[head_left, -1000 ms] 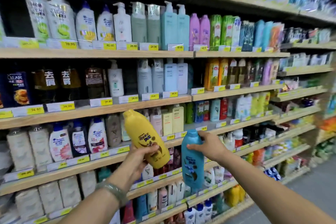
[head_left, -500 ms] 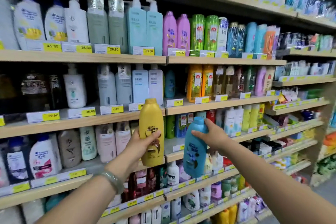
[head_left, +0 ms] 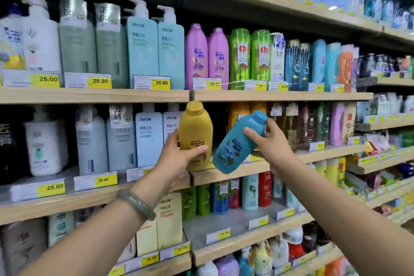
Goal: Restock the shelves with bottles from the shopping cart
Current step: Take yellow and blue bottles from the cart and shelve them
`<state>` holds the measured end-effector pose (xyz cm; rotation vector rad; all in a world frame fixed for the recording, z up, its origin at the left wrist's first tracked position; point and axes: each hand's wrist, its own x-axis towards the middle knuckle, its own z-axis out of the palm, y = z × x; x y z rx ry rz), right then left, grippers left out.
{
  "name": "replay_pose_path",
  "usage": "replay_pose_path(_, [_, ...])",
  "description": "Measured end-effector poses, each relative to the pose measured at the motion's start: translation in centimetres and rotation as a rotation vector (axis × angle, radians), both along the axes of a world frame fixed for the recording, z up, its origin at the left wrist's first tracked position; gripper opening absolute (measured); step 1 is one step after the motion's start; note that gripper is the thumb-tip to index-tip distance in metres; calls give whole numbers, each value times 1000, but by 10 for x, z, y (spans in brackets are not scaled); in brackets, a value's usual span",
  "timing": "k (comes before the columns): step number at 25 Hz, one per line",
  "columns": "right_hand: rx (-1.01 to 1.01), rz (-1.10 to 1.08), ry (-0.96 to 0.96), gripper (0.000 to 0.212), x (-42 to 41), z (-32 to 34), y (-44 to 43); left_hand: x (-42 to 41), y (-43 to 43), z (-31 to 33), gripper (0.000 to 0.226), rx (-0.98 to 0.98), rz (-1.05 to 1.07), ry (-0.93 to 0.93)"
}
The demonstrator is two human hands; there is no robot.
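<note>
Head view: restock at shelf gap.
Left hand grips upright yellow bottle; right hand grips blue bottle tilted right, gap behind.

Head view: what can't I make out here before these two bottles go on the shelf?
- The shopping cart: outside the head view's frame.
- Lower label of the yellow bottle: head view, covered by the left hand.
- Label text of the blue bottle: head view, blurred, partly under the right hand.
- Far-right price tags: head view, too small and blurred.
</note>
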<state>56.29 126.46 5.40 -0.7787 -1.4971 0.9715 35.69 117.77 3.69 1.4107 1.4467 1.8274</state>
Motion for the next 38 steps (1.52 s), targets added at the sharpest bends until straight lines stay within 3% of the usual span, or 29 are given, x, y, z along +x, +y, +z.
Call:
replay_pose_path(7, [208,20,-6,44,-10,12,61,5,66,-1,60,124,202,149])
replay_pose_path(11, [309,19,-153,49,-22,20,92,10,88,-3,71,110,281,116])
replay_pose_path(15, [417,14,-298,55,-32,24,116,19,102,4,68,106,343,170])
replay_pose_path(25, [318,25,-346,50,-46,15,156,6,131,-23,69,6,500,248])
replay_pose_path(32, [432,-164,-464,51,-65,16,154,9,137,-26,69,-79,736,350])
replay_pose_path(38, [415,-335,-597,56,-75,24,155,8,138,-25,68,-141,772,380])
